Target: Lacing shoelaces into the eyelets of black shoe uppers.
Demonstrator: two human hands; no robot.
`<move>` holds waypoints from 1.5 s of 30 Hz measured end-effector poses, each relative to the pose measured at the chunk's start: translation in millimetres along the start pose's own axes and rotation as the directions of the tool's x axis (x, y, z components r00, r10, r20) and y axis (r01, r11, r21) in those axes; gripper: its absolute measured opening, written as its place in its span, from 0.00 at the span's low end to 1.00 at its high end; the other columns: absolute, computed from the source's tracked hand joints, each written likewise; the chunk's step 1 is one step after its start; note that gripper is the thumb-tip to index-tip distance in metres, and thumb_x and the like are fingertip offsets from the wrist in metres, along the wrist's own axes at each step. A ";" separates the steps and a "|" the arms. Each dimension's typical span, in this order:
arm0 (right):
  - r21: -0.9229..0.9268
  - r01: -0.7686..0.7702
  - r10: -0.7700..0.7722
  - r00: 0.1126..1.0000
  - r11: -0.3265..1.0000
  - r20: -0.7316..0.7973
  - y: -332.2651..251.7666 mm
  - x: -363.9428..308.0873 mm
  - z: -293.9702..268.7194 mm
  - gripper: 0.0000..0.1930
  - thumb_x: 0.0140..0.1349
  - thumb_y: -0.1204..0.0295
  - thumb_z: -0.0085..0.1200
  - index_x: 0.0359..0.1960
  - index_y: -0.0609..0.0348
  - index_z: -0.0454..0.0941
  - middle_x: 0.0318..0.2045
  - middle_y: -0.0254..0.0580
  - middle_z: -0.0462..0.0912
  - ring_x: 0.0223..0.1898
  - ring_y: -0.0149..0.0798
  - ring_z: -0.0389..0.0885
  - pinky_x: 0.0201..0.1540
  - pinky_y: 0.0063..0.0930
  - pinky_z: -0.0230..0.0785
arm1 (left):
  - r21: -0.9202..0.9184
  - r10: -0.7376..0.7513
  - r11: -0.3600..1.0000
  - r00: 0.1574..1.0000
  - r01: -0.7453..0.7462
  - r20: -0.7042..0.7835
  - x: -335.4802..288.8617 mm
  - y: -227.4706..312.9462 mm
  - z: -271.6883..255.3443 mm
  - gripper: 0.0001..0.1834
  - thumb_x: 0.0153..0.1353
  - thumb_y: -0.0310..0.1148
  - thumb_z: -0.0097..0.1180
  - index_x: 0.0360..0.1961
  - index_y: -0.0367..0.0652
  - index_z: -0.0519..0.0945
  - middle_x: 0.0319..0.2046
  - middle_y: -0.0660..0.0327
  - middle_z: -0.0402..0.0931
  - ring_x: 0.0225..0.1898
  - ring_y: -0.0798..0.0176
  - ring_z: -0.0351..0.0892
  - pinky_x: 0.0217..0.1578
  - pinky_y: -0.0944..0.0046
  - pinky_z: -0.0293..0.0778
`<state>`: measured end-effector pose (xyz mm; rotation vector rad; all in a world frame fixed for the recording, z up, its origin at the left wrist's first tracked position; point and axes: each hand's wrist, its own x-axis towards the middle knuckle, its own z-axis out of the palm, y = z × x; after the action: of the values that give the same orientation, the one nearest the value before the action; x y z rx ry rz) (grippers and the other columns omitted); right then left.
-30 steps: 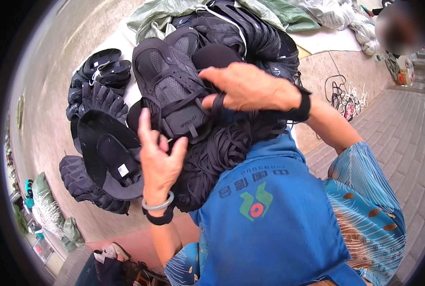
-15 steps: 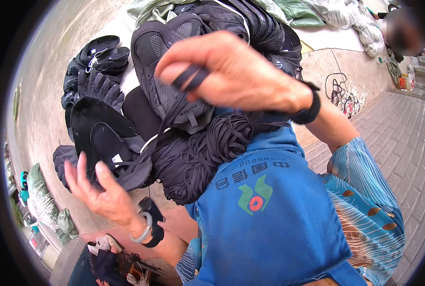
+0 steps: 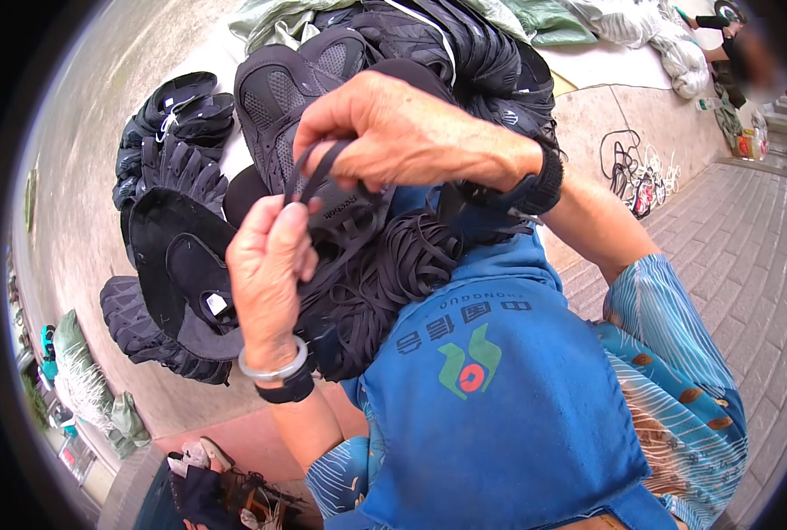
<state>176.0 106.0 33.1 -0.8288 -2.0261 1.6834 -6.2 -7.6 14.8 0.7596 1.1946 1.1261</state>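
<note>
My right hand [image 3: 402,132] is closed on a black shoelace [image 3: 327,166], which loops below its fingers. The thumb and fingers of my left hand [image 3: 270,265] pinch the same lace just below and to the left. Behind both hands lies a dark grey mesh shoe upper [image 3: 265,93], partly covered by the right hand. A thick bundle of black shoelaces [image 3: 415,252] rests at the top edge of my blue apron [image 3: 517,433]. Left of my left hand, another black upper [image 3: 168,238] lies with its lining showing.
More dark uppers are stacked at the left [image 3: 181,115] and piled at the far side [image 3: 490,49]. Loose black and white laces [image 3: 645,172] lie on the ground to the right. Pale green sheeting [image 3: 561,26] spreads at the back, and another person [image 3: 729,49] is at far right.
My left hand, open with fingers spread before, has moved right and up and closed on the shoelace. The lining-side upper has shifted slightly down. My right hand still holds the lace.
</note>
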 end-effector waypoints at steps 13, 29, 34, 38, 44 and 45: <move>-0.176 0.099 -0.099 0.995 0.979 0.008 31.4 -12.5 -25.0 0.11 0.62 0.68 0.52 0.39 0.62 0.82 0.23 0.41 0.82 0.24 0.33 0.76 0.31 0.27 0.70 | 0.932 0.535 0.291 0.844 -0.216 0.028 -13.3 -10.3 -33.1 0.18 0.63 0.30 0.57 0.54 0.39 0.75 0.49 0.60 0.76 0.50 0.66 0.74 0.53 0.66 0.68; 0.044 -0.061 0.051 0.979 0.997 0.199 2.6 -17.2 -3.2 0.14 0.67 0.67 0.46 0.46 0.63 0.76 0.22 0.38 0.78 0.21 0.29 0.77 0.25 0.23 0.70 | 0.222 0.040 0.975 0.997 -0.023 -0.072 4.9 -6.7 9.5 0.13 0.69 0.40 0.52 0.42 0.40 0.79 0.22 0.72 0.70 0.18 0.84 0.56 0.17 0.80 0.49; 0.519 -0.082 -0.022 0.981 0.851 0.192 12.2 -27.4 -17.5 0.17 0.70 0.65 0.43 0.53 0.65 0.72 0.30 0.37 0.81 0.27 0.27 0.81 0.31 0.17 0.73 | -0.033 -0.041 0.999 0.993 0.038 -0.115 0.0 -7.9 8.2 0.13 0.69 0.38 0.51 0.43 0.40 0.79 0.16 0.72 0.65 0.13 0.83 0.50 0.13 0.79 0.44; 0.805 -0.014 -0.221 0.959 0.593 0.180 8.6 -31.3 -6.3 0.17 0.69 0.69 0.44 0.54 0.68 0.70 0.44 0.51 0.82 0.43 0.41 0.84 0.46 0.27 0.76 | -0.112 -0.059 0.993 0.994 0.049 -0.093 -2.9 -9.4 14.8 0.13 0.70 0.38 0.48 0.42 0.40 0.78 0.14 0.72 0.63 0.12 0.83 0.50 0.12 0.79 0.45; 0.603 0.019 -0.080 0.994 0.797 0.074 -7.8 -34.5 -7.4 0.11 0.65 0.77 0.50 0.47 0.69 0.76 0.38 0.49 0.84 0.38 0.37 0.85 0.46 0.27 0.77 | 0.141 -0.155 0.978 0.988 0.150 0.024 -12.0 -13.1 14.3 0.18 0.70 0.41 0.47 0.47 0.35 0.77 0.15 0.71 0.63 0.12 0.80 0.52 0.12 0.78 0.47; 0.538 -0.028 -0.013 0.997 0.842 0.072 -12.8 -36.0 -11.0 0.09 0.65 0.77 0.50 0.44 0.69 0.78 0.36 0.47 0.84 0.37 0.36 0.85 0.45 0.26 0.77 | 0.194 -0.169 0.970 0.982 0.149 0.090 -14.7 -12.0 10.0 0.19 0.69 0.41 0.47 0.47 0.33 0.77 0.20 0.66 0.72 0.16 0.78 0.62 0.17 0.77 0.58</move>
<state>207.5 89.5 50.8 -0.5782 -1.4503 2.1616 6.8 -24.1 10.8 0.8393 1.2596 0.8396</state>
